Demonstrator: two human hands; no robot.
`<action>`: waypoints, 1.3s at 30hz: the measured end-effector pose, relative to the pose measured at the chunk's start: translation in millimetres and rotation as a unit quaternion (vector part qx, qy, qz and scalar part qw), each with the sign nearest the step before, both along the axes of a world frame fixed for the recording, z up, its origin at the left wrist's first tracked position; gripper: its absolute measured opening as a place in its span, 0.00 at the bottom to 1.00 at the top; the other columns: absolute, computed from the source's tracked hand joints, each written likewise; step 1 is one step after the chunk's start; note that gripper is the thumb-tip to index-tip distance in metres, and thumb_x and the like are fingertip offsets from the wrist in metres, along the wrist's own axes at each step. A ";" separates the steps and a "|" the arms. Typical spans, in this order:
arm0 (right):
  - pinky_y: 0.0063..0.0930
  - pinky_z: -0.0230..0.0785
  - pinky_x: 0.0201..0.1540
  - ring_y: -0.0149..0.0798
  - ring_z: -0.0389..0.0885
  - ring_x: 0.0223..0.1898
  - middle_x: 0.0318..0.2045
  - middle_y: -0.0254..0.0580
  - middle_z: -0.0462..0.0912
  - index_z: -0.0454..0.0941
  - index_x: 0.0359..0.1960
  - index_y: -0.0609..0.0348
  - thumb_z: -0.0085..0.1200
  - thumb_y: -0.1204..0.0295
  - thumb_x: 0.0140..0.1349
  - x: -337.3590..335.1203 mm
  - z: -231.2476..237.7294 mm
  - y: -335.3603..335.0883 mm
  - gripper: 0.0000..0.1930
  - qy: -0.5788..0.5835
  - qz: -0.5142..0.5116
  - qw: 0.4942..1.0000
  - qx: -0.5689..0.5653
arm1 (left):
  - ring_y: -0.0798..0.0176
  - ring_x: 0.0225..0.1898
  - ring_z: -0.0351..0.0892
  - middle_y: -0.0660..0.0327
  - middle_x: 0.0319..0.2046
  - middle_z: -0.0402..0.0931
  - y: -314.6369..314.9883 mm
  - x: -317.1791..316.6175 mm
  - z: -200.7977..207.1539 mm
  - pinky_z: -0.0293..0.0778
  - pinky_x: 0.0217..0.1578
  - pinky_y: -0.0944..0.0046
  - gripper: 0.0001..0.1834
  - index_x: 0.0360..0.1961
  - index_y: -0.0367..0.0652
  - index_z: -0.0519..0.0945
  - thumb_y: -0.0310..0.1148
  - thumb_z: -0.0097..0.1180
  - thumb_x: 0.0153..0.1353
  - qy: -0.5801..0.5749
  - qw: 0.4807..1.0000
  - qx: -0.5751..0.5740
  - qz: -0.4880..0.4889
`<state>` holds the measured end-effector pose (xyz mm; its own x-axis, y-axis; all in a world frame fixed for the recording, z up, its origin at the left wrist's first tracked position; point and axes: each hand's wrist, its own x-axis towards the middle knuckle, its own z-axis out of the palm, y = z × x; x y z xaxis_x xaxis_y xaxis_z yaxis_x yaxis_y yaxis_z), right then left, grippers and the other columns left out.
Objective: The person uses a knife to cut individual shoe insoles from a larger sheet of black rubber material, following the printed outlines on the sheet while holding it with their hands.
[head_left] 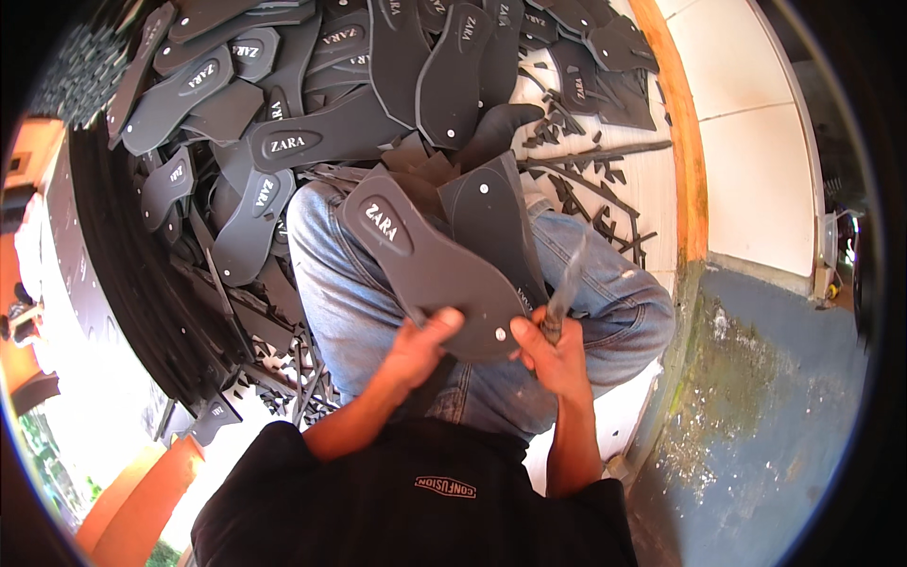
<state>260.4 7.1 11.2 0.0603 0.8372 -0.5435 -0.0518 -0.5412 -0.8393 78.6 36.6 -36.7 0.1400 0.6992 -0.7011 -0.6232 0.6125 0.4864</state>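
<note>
A dark grey shoe insole lies over my lap, its printed heel end pointing away from me. My left hand pinches its left edge near the wide front end. At the right edge of that end my right hand grips a knife, with thumb and fingers also against the insole. The knife's blade points up and away, slightly blurred. Beneath the insole, a black sheet piece with a curved outline and a pale dot rests on my lap, partly covered.
Several cut insoles are heaped in front of me and to the left. Dark offcuts litter the pale floor at the right, beside an orange-brown wooden edge. Stacked black sheets stand at the left. My crossed legs in jeans frame the lap.
</note>
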 end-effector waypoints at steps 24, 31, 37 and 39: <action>0.46 0.65 0.24 0.59 0.75 0.21 0.14 0.56 0.73 0.72 0.19 0.63 0.56 0.67 0.55 -34.3 -8.1 -5.9 0.13 -0.363 0.148 0.919 0.036 | 0.77 0.27 0.73 0.66 0.25 0.77 69.4 -43.8 45.7 0.69 0.29 0.75 0.15 0.30 0.36 0.79 0.39 0.63 0.55 0.110 0.929 0.130 -0.328; 0.44 0.67 0.27 0.60 0.77 0.23 0.16 0.57 0.76 0.74 0.22 0.66 0.56 0.65 0.56 -43.4 -4.4 58.6 0.15 -0.284 0.070 0.953 0.082 | 0.76 0.27 0.70 0.68 0.24 0.74 71.5 -45.2 51.7 0.67 0.30 0.76 0.15 0.32 0.35 0.79 0.37 0.64 0.54 0.208 0.911 0.163 -0.317; 0.21 0.51 0.18 0.20 0.59 0.16 0.12 0.25 0.65 0.67 0.15 0.61 0.54 0.66 0.61 12.1 -24.5 18.3 0.18 -0.188 -0.164 0.968 0.007 | 0.62 0.36 0.80 0.55 0.34 0.78 97.2 -95.6 45.9 0.80 0.38 0.66 0.10 0.42 0.35 0.73 0.30 0.50 0.63 0.102 0.959 0.202 0.169; 0.23 0.51 0.17 0.21 0.60 0.16 0.12 0.26 0.65 0.66 0.15 0.61 0.55 0.65 0.60 8.5 -18.6 3.6 0.19 -0.213 -0.152 0.965 0.023 | 0.63 0.36 0.80 0.56 0.37 0.78 80.3 -66.1 51.7 0.80 0.39 0.66 0.12 0.42 0.35 0.73 0.27 0.54 0.58 0.105 0.979 0.137 0.104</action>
